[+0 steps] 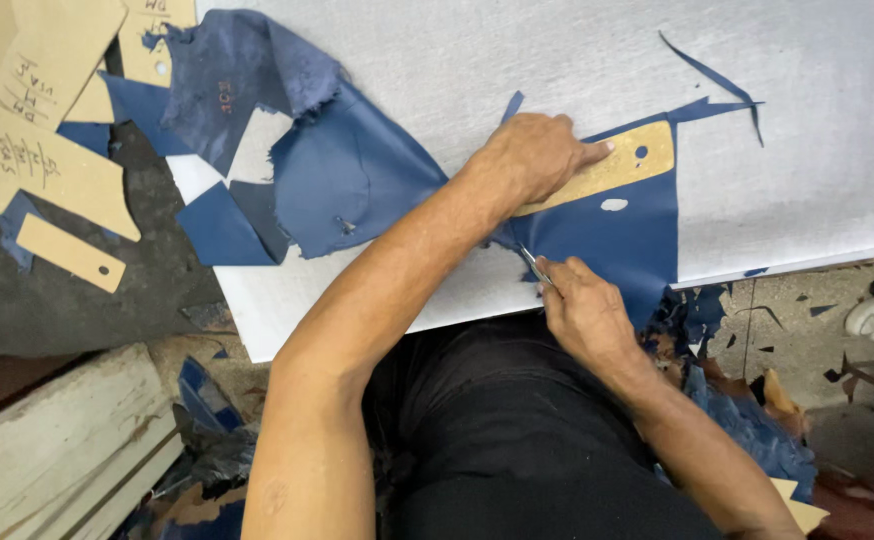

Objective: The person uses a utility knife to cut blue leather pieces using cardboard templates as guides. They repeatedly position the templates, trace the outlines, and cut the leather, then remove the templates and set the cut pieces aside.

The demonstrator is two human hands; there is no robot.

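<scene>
Two hands are working on the white bench. My left hand is lying flat, fingers spread, pressing a tan cardboard template onto a blue leather sheet at the bench's near edge. My right hand is closing around a thin metal knife, its tip touching the leather just beside the template. One larger blue leather piece is lying further left. Several cardboard patterns are resting at far left. Blue scraps are littering the floor.
</scene>
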